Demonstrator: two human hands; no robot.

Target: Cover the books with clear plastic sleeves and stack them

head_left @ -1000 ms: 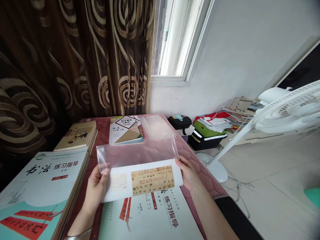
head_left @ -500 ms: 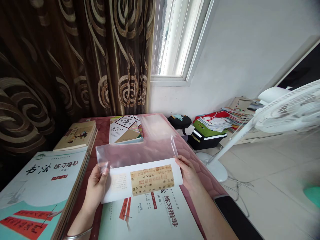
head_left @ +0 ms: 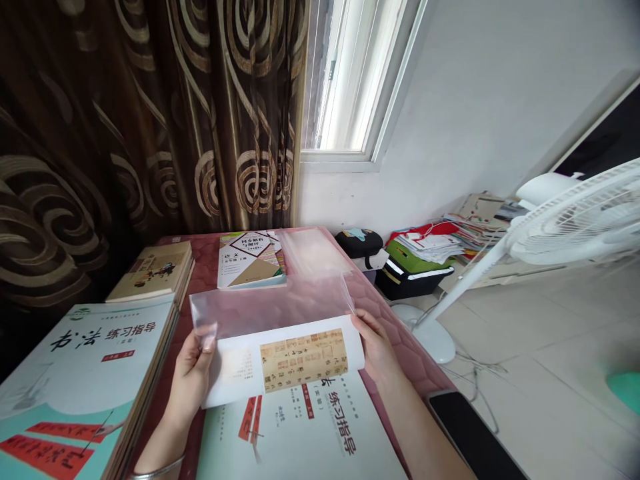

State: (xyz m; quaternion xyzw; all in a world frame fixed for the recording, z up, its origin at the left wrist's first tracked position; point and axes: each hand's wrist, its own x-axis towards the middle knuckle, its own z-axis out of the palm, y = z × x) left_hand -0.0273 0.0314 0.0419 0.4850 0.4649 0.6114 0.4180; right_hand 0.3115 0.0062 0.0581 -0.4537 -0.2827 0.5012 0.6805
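Observation:
My left hand [head_left: 195,363] pinches a clear plastic cover [head_left: 270,303] together with the left end of a white printed page [head_left: 240,367]. On that page is a tan picture of old calligraphy with red seals. The page bows slightly, and the plastic spreads out beyond its far edge. At the other end, my right hand [head_left: 377,343] is closed on the page's right edge and the plastic's corner. Beneath them lies a pale green calligraphy workbook [head_left: 280,447], partly hidden by the page and my right forearm. Whether the page belongs to this workbook, I cannot tell.
Workbooks [head_left: 95,373] are stacked at the left, with tan books [head_left: 155,270] behind. A white patterned book [head_left: 250,260] and more clear plastic [head_left: 315,250] lie at the pink table's far end. A phone [head_left: 470,433] rests at the right edge; a white fan [head_left: 465,277] stands beyond.
Both hands keep their hold, and the page and plastic have shifted only very slightly. Nothing was let go.

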